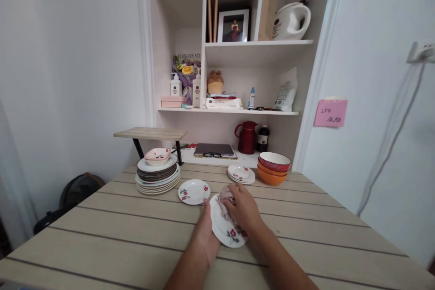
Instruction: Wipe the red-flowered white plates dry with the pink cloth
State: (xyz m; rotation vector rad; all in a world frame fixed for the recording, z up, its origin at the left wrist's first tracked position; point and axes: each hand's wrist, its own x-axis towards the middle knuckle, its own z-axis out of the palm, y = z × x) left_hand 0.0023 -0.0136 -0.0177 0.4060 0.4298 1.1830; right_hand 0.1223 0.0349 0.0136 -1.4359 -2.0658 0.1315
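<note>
My left hand point(206, 231) grips the left rim of a white plate point(222, 231) with red flowers, tilted up over the table. In my right hand point(244, 206) is a bunched pale cloth point(225, 195), pressed against the upper part of the plate's face. Just beyond my left thumb, another flowered plate point(193, 191) lies flat on the table. A small stack of similar plates point(241, 174) sits behind my right hand. My left fingers are hidden beneath the plate.
The slatted wooden table point(136, 240) carries a tall stack of plates point(158, 176) topped by square bowls point(158, 156) at left, beside a small raised shelf point(149, 133). Stacked bowls point(273, 167) stand at right. Behind are a red jug point(247, 138), a dark bottle point(263, 138) and a laptop point(215, 150).
</note>
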